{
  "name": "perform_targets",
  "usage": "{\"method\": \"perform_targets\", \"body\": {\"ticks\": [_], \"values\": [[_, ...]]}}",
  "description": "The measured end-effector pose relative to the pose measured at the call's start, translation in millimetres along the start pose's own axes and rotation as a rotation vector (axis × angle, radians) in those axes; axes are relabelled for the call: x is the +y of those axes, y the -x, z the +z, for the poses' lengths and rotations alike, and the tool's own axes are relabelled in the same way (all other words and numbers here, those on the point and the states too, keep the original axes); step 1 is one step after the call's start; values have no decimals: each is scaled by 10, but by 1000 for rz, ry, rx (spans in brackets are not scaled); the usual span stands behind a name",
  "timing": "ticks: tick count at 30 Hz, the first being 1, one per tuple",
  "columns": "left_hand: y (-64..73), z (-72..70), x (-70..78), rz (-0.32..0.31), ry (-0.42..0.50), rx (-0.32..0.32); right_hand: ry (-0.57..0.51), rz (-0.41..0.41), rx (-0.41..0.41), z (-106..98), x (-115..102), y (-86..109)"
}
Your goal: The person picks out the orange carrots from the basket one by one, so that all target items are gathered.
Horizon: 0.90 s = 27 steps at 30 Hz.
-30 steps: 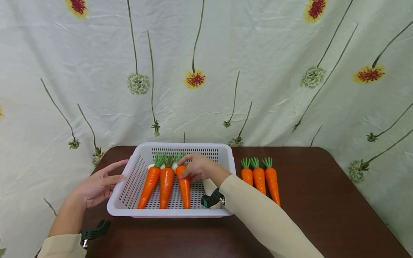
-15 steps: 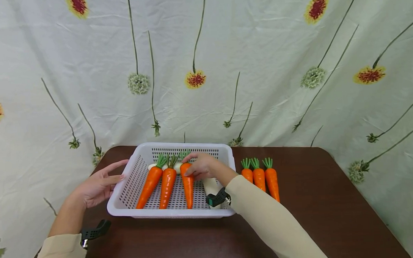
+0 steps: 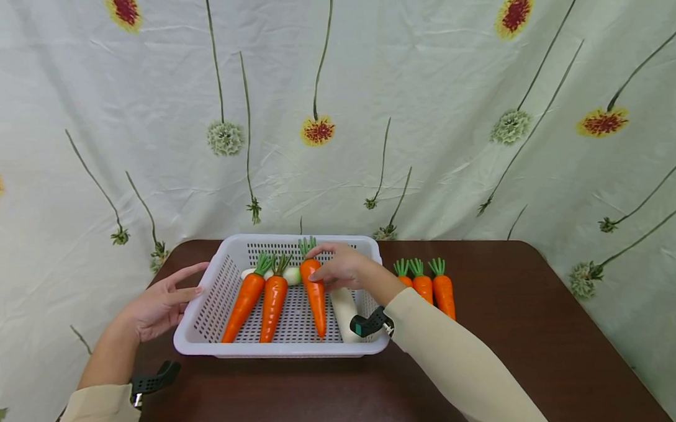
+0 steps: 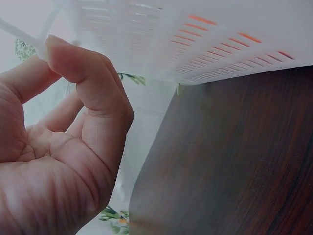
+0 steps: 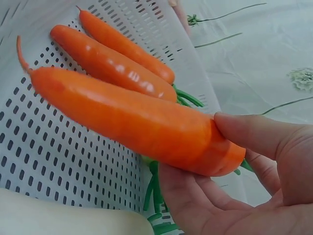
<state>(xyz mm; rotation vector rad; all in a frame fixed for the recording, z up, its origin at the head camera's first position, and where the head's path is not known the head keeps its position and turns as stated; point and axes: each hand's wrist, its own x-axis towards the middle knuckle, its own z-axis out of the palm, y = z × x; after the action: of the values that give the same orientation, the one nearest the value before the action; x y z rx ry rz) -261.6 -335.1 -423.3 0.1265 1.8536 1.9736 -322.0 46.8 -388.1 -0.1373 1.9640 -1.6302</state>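
Note:
My right hand holds a carrot by its thick top end, between thumb and fingers, over the white plastic basket. The right wrist view shows this carrot tilted, its thin tip away from the hand. Two more carrots, one at left and one beside it, lie in the basket. A white radish rests at the basket's right, partly under the right wrist. My left hand touches the basket's left rim with thumb and forefinger spread; other fingers hang loose beneath.
Outside the basket's right wall, several carrots lie in a row on the dark wooden table, partly behind the right forearm. More white and green vegetables lie at the basket's far side. A floral cloth hangs behind.
My right hand has moved right and slightly up with the carrot, away from the other two, baring more of the radish. The left hand has stayed at the rim.

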Motion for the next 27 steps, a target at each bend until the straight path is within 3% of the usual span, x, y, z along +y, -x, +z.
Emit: {"method": "perform_targets", "body": {"ticks": [7,27], "values": [[-2,7,-4,2,-7,-3,-69,-18,-10,-61,-13,103],[-6,-2,-17,10,1,-1,-120,-86,-21,-222,-50,396]]}}
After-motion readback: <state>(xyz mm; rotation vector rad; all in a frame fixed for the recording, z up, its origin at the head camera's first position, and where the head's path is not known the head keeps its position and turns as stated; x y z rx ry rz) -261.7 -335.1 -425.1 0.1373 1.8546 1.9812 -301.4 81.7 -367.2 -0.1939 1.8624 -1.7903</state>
